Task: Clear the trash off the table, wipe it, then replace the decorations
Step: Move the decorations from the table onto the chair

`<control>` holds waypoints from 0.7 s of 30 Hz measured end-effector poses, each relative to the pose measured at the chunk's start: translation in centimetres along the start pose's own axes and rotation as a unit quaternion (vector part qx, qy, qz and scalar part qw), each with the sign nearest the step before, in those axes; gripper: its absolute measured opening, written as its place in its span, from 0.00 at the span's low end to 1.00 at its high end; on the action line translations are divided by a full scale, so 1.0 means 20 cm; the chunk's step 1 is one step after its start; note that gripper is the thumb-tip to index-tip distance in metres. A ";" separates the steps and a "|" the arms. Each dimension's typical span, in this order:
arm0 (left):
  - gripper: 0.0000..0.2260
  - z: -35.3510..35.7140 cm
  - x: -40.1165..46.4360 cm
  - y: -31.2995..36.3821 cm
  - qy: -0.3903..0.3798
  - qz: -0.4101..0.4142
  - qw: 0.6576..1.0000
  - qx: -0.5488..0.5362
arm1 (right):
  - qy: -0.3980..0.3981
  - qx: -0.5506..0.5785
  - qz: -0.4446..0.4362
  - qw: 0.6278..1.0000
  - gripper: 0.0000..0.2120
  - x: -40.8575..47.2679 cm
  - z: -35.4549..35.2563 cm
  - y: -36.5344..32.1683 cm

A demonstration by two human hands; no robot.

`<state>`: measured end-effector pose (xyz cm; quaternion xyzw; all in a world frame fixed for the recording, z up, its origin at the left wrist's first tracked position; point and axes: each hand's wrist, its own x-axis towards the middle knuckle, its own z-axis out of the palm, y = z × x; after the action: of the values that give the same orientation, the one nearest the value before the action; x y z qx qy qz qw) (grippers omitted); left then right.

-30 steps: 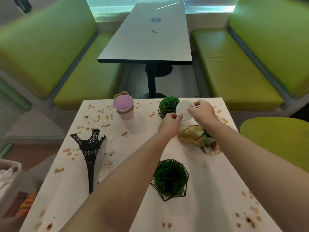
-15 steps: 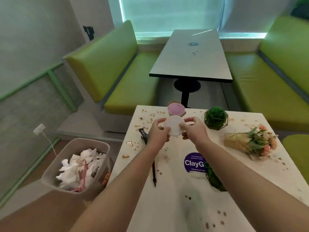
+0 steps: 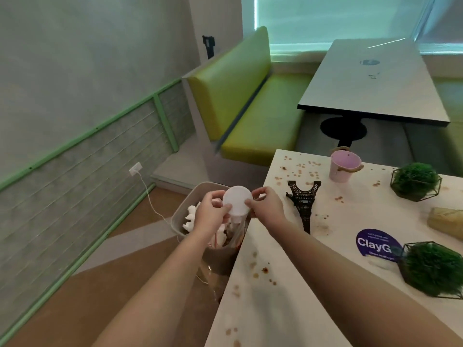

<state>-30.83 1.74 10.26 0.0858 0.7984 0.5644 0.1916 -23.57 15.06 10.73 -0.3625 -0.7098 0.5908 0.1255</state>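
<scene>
Cup now over bin, between fingers

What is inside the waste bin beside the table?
The waste bin holds crumpled white paper. Much of its opening is covered by the left hand, right hand and the white lidded cup they hold above it, so the rest cannot be seen.

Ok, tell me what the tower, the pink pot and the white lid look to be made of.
Tower: probably dark metal, matte, thin open latticework. Pink pot: likely painted metal, thin rim, smooth sheen, rope handle. White lid, pinched by the left hand and right hand: seemingly thin matte plastic.
</scene>
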 end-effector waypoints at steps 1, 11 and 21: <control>0.13 -0.04 0.00 -0.02 0.011 0.001 1.000 0.015 | -0.009 -0.001 -0.004 1.000 0.10 -0.01 0.05 -0.01; 0.12 -0.25 0.13 -0.20 0.105 0.006 0.970 0.218 | -0.025 -0.002 0.024 0.999 0.05 -0.03 0.14 0.08; 0.13 0.08 0.06 -0.06 -0.008 0.092 0.931 0.353 | 0.014 0.015 0.050 0.999 0.05 -0.06 -0.22 0.18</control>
<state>-31.15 3.02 8.45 0.2254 0.9332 0.2603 0.1025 -18.75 17.76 8.77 -0.4041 -0.6800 0.6015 0.1114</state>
